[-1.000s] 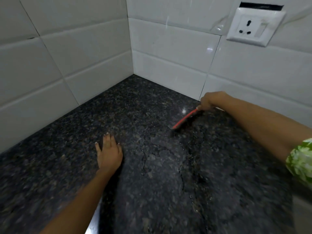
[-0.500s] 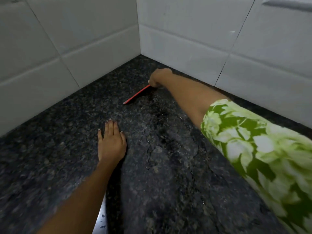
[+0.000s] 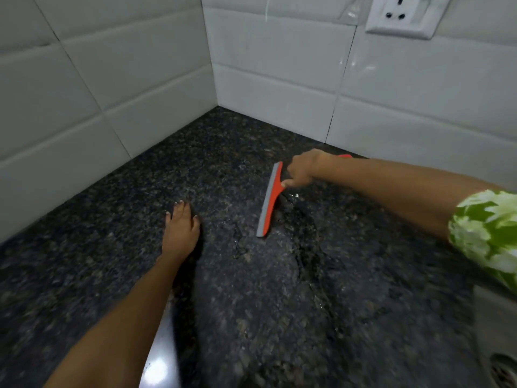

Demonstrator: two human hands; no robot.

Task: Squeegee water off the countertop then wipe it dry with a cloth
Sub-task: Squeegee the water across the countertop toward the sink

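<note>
A red squeegee [image 3: 270,198] with a grey rubber blade rests blade-down on the dark speckled granite countertop [image 3: 279,303]. My right hand [image 3: 303,169] is closed around its handle, just right of the blade. Thin streaks and beads of water glisten on the stone near the blade and below it. My left hand [image 3: 181,228] lies flat on the counter to the left of the squeegee, fingers together, holding nothing. No cloth is in view.
White wall tiles [image 3: 112,79] meet in a corner behind the counter. A white power socket [image 3: 402,15] sits on the right wall. At the lower right lies a sink edge with a drain [image 3: 503,371]. The counter's front edge [image 3: 159,365] shines near my left forearm.
My right hand has pulled the squeegee back from the corner toward me and to the right, and the blade has turned to run nearly front to back. My left hand has stayed flat.
</note>
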